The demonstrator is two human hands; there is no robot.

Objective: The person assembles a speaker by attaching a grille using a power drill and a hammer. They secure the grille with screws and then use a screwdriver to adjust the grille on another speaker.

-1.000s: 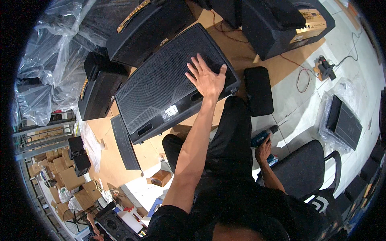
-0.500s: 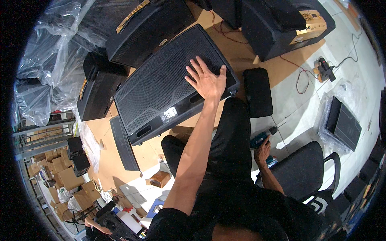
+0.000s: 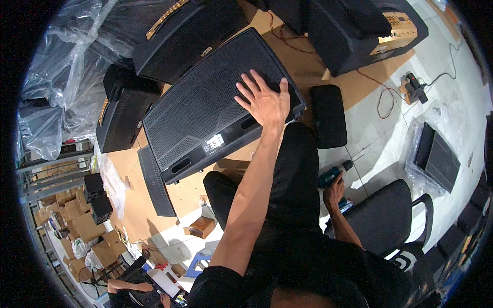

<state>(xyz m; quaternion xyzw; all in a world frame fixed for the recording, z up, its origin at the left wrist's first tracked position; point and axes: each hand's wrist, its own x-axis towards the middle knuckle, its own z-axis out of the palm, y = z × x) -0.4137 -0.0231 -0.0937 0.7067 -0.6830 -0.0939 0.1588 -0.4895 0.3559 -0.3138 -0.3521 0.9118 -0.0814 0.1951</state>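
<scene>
A large black speaker cabinet (image 3: 200,97) with a perforated grille and a pale badge lies slanted in front of me. My left hand (image 3: 264,102) rests flat on the right part of its grille, fingers spread and nothing in them. Low at my right side, beside my knee, my right hand (image 3: 334,192) is closed around a dark teal cordless drill (image 3: 329,177). The drill's nose points right and away from me, apart from the cabinet. My fingers partly hide its grip.
Black speakers (image 3: 190,41) with gold panels stand beyond and left. Right lie a black pad (image 3: 328,117), a power strip (image 3: 415,88) with cables, and a bubble-wrapped panel (image 3: 437,156). An office chair (image 3: 382,218) is close by. At lower left, another person's hands (image 3: 144,286) work.
My left hand stays flat on the cabinet, and my right hand keeps the drill, its tip tilted slightly farther up. At lower left, a second hand of the other person has come into view.
</scene>
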